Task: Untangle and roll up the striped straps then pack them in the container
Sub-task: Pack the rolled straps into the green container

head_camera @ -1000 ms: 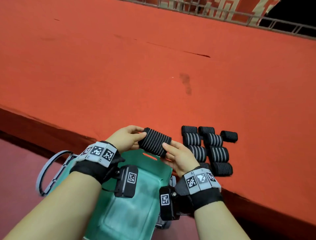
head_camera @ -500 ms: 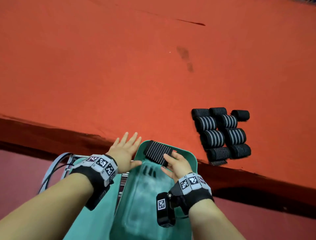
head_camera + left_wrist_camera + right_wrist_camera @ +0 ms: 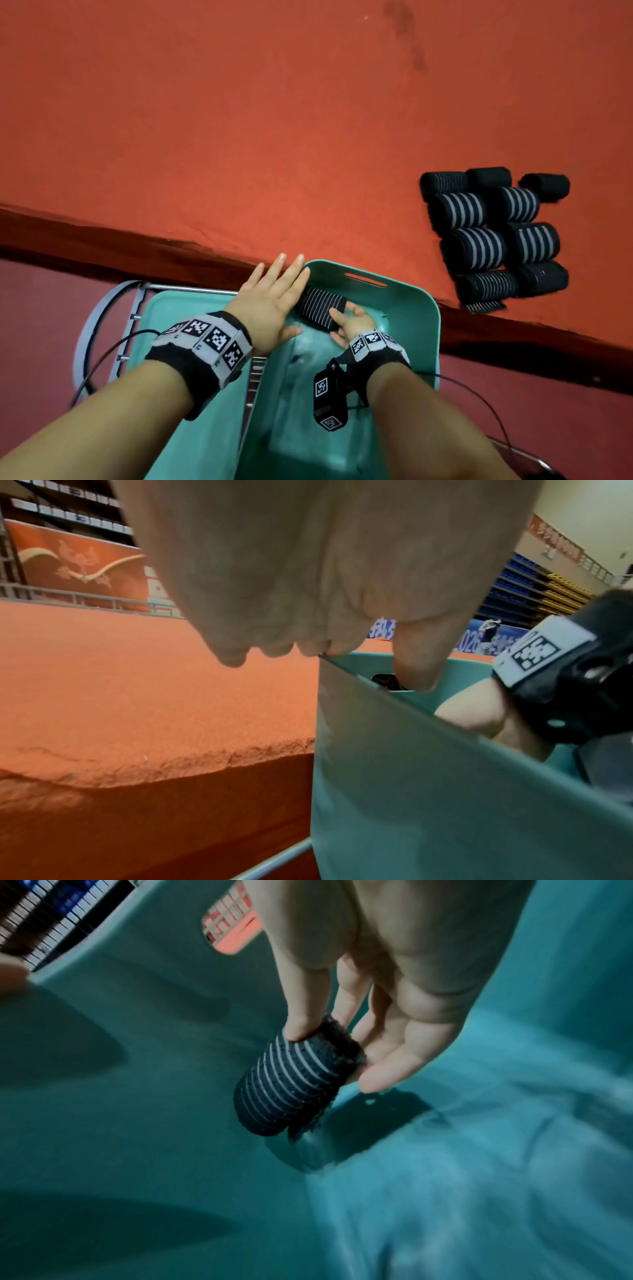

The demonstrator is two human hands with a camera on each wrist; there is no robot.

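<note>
**Rolled strap held inside the teal container**

While the left hand [image 3: 270,305] lies flat with its fingers [image 3: 291,274] straight and slightly spread over the container's left rim, the right hand [image 3: 352,323] reaches down inside the teal container [image 3: 430,329]. The right thumb and fingers [image 3: 387,1069] pinch one end of a rolled striped strap [image 3: 291,1085], black with thin pale stripes, and hold it just above the container's floor near the far wall with the handle slot [image 3: 364,279]. In the right wrist view the roll hangs tilted and casts a shadow on the floor below it; whether its lower end touches the floor cannot be told.

The container stands against the near edge of the orange platform [image 3: 239,137], beside a second teal bin [image 3: 178,428] on a metal rack [image 3: 191,289]. On the platform, toward its near right edge, a cluster of rolled straps [image 3: 496,233] lies packed side by side in two columns, touching one another, with one flat strap end [image 3: 486,305] showing at the platform's edge.
</note>
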